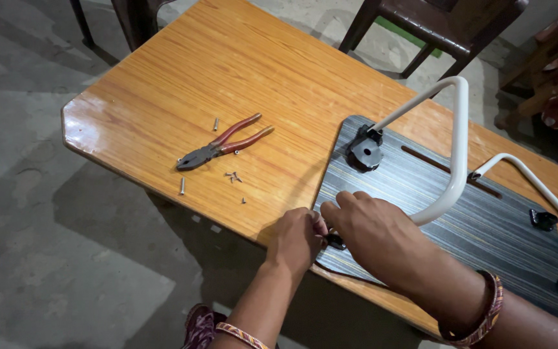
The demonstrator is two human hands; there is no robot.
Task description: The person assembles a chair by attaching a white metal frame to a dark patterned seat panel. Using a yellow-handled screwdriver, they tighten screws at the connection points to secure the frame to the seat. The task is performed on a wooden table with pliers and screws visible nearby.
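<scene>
Both hands meet at the near corner of a dark striped board (pixel 421 194) that lies on a wooden table (pixel 240 71). Left hand (pixel 297 238) has its fingers curled together at the board's edge, and right hand (pixel 376 234) arches over the same spot, fingers bent down; between them a small black fitting (pixel 336 242) shows on the board, touched by both, though whether either hand pinches it cannot be told, since the fingertips hide it. Just behind the right hand a white bent tube (pixel 458 155) rises from a black bracket (pixel 365 150) at the board's far corner and curves down behind the knuckles. A second white tube (pixel 544 187) lies toward the board's right end, near another black bracket (pixel 543 220). A long slot (pixel 450 170) runs across the board between the tubes. Well to the left on the bare table lie red-handled pliers (pixel 222 143), jaws toward the near edge, with loose screws (pixel 232 176) scattered about them. Dark chairs (pixel 440 26) stand beyond the table.
</scene>
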